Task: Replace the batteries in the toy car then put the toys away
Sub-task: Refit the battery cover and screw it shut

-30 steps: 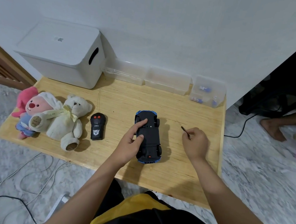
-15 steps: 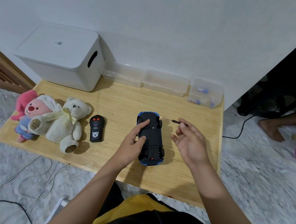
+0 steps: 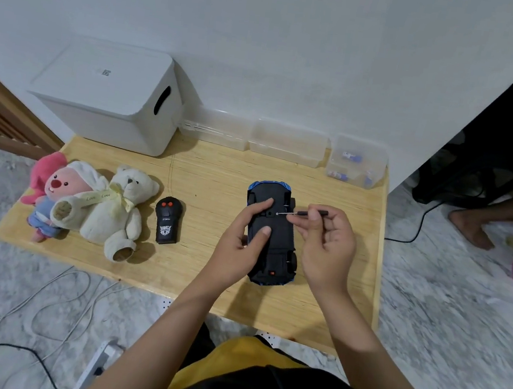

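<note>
We have the toy car point(image 3: 271, 234) upside down on the table point(image 3: 212, 175), toward its right half. Our left hand point(image 3: 241, 241) presses it flat, thumb and a finger on the black underside. Our right hand point(image 3: 329, 236) pinches a small screwdriver point(image 3: 301, 214), its tip at a screw on the chassis near the front axle.

The likely trouble is the tip slipping out of the screw head if we tilt the driver or press too lightly, which could strip the head or flick the screw away. The table's right edge point(image 3: 381, 243) is near our right hand, so a loosened screw could roll off onto the floor.

There is open wood between the car and the remote control point(image 3: 167, 220), and behind the car toward the clear container point(image 3: 357, 165) holding what look like batteries.
</note>
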`<state>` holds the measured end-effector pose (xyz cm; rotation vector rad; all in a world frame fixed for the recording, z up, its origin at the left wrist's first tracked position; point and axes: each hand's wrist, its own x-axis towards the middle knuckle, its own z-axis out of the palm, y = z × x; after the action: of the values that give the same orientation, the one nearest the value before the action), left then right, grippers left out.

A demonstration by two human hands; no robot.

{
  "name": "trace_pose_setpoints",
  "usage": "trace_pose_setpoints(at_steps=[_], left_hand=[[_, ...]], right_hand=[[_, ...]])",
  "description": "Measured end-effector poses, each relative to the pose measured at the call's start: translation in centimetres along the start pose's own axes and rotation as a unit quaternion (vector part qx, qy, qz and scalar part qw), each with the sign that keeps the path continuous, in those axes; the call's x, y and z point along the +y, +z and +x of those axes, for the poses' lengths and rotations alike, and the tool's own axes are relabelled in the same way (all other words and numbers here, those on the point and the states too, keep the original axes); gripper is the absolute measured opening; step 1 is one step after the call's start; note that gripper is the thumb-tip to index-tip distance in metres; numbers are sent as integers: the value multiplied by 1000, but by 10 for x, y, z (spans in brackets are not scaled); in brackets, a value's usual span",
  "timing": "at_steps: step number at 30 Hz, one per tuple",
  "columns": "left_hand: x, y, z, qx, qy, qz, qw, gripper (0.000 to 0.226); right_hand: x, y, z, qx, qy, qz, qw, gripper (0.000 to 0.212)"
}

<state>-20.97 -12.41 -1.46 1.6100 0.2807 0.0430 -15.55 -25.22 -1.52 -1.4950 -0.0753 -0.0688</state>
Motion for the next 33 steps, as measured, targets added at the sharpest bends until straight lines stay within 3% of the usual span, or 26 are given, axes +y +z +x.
trace_pose_setpoints(at_steps=[8,25,33], left_hand=[[9,3,-1,14,13,-12,1000,40],[11,2,-1,31,13,-11,999,40],[11,2,-4,41,16,-16,999,40]], right_hand=[[-1,-1,-2,12,-77,-56,995,14],[-3,7,-2,-1,-82,-43,996,5],[-4,9,-4,6,-83,-35,996,12]])
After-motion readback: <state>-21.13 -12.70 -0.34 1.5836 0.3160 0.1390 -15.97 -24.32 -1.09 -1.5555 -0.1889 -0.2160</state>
